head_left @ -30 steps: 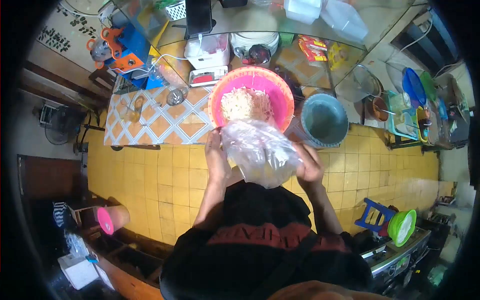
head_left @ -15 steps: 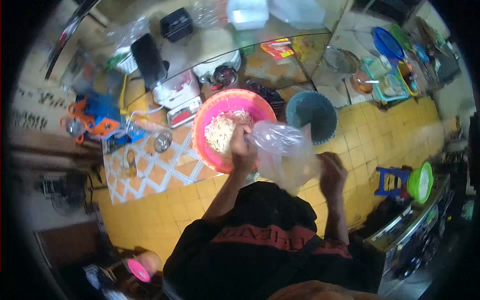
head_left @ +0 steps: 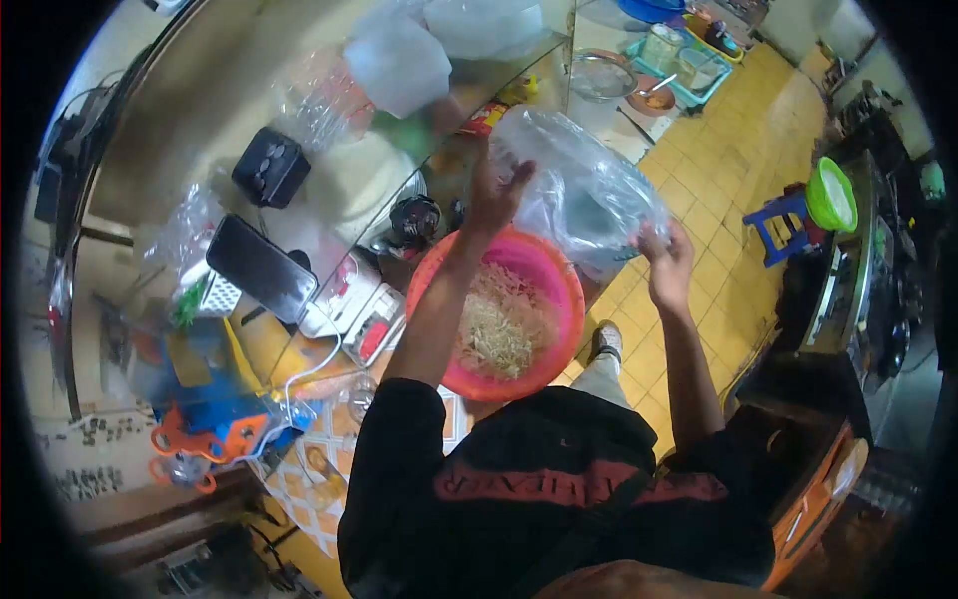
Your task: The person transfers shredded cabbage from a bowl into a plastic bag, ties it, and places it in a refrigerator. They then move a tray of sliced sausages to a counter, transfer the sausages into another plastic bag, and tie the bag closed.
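plastic bag (head_left: pixel 584 190) | raised since earlier | above pink basin (head_left: pixel 559 290) | both hands gripping

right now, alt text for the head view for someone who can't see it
Seen from above, a person's left hand and right hand hold a clear plastic bag up above a pink basin of pale shredded food. A black phone lies on the cluttered counter at left, with yellow floor tiles at right.

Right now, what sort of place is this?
Likely a small food-prep kitchen: a pink basin of shredded food, a clear plastic bag, a wire strainer and yellow floor tiles.
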Tool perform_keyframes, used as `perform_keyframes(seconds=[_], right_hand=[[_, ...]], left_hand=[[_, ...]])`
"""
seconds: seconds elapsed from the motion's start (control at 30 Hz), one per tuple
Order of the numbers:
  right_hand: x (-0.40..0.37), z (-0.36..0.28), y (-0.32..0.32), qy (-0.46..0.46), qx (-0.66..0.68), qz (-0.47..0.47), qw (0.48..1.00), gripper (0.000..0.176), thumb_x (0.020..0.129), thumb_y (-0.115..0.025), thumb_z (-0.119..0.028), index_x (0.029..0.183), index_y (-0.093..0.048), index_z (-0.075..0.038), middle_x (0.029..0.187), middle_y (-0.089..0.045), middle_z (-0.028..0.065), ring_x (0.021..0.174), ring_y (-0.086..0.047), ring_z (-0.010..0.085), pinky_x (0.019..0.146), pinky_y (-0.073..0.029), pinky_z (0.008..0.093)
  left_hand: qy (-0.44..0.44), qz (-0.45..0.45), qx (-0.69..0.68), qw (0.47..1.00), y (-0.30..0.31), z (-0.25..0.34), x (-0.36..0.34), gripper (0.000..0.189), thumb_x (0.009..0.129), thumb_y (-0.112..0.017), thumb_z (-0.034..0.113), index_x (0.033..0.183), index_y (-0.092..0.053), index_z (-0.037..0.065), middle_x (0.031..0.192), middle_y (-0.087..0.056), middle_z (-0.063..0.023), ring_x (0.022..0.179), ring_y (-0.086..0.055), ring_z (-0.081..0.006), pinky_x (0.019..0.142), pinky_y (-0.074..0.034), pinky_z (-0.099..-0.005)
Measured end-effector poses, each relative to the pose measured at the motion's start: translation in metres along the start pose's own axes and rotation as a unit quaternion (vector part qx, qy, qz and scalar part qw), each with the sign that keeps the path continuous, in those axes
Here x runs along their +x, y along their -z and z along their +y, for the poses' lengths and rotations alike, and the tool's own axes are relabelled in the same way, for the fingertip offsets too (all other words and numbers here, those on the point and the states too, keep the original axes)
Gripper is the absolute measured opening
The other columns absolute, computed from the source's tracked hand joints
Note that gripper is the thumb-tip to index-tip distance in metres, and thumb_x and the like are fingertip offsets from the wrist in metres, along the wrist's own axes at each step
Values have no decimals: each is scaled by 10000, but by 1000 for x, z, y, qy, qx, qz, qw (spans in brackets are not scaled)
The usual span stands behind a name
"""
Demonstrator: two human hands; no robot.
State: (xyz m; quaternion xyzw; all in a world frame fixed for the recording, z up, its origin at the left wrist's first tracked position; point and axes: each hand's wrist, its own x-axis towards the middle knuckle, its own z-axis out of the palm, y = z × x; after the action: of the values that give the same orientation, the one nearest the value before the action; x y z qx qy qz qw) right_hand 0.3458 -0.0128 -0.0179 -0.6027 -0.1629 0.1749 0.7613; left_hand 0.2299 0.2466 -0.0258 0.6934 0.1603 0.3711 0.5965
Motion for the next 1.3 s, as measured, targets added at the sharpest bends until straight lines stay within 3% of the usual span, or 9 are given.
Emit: perform_keyframes(seconds=[0.1,0.2,0.27,0.53,0.73,0.83,0.93,1.2,1.3], right_hand=[[10,22,-30,24,-8,6,1000,288,883,-640,-248,1043,-633,-8,873,-647,62,786,-593,139,675,-502,307],[14,56,-42,0,-290,12,957,323,819,-692,-231,1017,-629,16,953,-650,175,845,-633,258,772,-502,361],[14,76,-44,189,-381,7,905,333,762,-705,-174,1009,-624,35,1019,-613,248,910,-623,368,828,-482,407],[8,51,-79,140,-386,72,909,269,780,-634,-120,1048,-628,-98,1139,-602,133,987,-603,346,782,-498,423],[-2,105,-39,158,-537,-97,823,203,852,-544,-162,1021,-626,-86,1094,-619,134,983,-599,347,779,-508,411],[-41,108,-28,141,-468,-136,862,213,874,-525,-154,1047,-620,-73,1084,-621,153,989,-595,352,794,-505,404],[-72,105,-30,-55,-114,-107,986,236,890,-520,-138,1093,-607,-53,1088,-623,163,1010,-589,347,831,-487,394],[-101,117,-34,183,-404,-23,896,351,909,-534,-73,1256,-522,-26,1041,-628,203,970,-618,288,838,-472,347],[-126,122,-30,55,-455,14,889,388,905,-533,-69,1290,-508,-29,997,-628,208,893,-615,287,791,-474,341]], left_hand=[[-225,12,300,927,13,-25,15,458,804,-656,88,1204,-474,-41,1073,-559,-226,1009,-555,-401,876,-463,-428],[-364,-29,381,849,40,-43,23,439,770,-623,14,1175,-470,-61,1114,-530,-246,1028,-531,-418,903,-444,-411],[-195,-72,335,919,41,-30,10,336,734,-552,-75,1068,-516,-77,1066,-523,-233,1021,-512,-410,896,-432,-405],[-276,-187,354,874,63,-44,7,202,736,-626,11,938,-634,19,1054,-542,-182,987,-529,-373,861,-449,-415],[-250,-219,324,886,88,-73,-10,309,743,-647,68,1051,-648,58,1226,-516,-188,1139,-504,-381,894,-468,-423],[-125,-214,326,912,102,-61,-29,433,784,-599,55,1215,-565,83,1324,-457,-210,1207,-466,-384,945,-452,-427],[-122,-226,336,906,103,-46,-34,531,809,-526,4,1328,-439,75,1334,-439,-228,1213,-457,-388,979,-425,-430],[-18,-208,385,899,90,-58,-38,459,819,-437,-12,1276,-426,27,1188,-530,-258,1116,-489,-450,952,-416,-458],[22,-242,426,871,92,-64,-48,420,783,-437,-31,1198,-453,30,1075,-576,-274,1020,-526,-471,868,-437,-493]])
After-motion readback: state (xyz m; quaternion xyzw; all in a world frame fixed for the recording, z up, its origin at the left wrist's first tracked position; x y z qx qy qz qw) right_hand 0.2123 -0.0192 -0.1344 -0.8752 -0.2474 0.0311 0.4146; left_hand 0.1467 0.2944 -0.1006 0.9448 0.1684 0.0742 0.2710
